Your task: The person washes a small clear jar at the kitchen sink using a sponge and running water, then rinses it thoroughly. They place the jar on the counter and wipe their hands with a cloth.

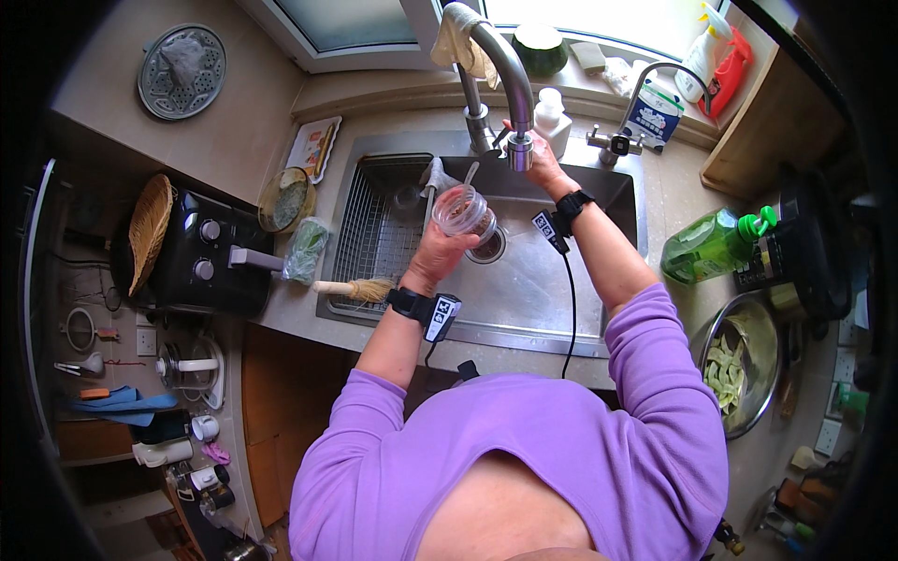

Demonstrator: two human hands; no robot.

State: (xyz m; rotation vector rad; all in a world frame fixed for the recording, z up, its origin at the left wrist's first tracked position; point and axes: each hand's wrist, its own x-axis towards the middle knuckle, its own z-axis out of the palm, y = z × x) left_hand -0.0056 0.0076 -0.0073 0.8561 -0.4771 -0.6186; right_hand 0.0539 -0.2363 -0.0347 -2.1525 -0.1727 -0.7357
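Note:
My left hand [443, 254] grips a clear plastic jar [459, 210] tilted over the stainless steel sink [540, 280], close to the drain [487, 247]. Reddish-brown contents show inside the jar, and a pale spoon handle [472, 172] sticks up by its rim. My right hand [539, 158] is behind the large faucet [519, 91], near its lever; the spout partly hides the fingers, so its hold is unclear. A white plastic bottle [553, 130] stands just beyond that hand. Both wrists carry black straps with small cabled devices.
A wire rack [372, 231] lines the sink's left side, with a straw brush [354, 287] at its front corner. A green soap bottle [701, 245] and a steel bowl of green pieces [736, 372] stand right. A small second faucet [617, 144] rises at the back right.

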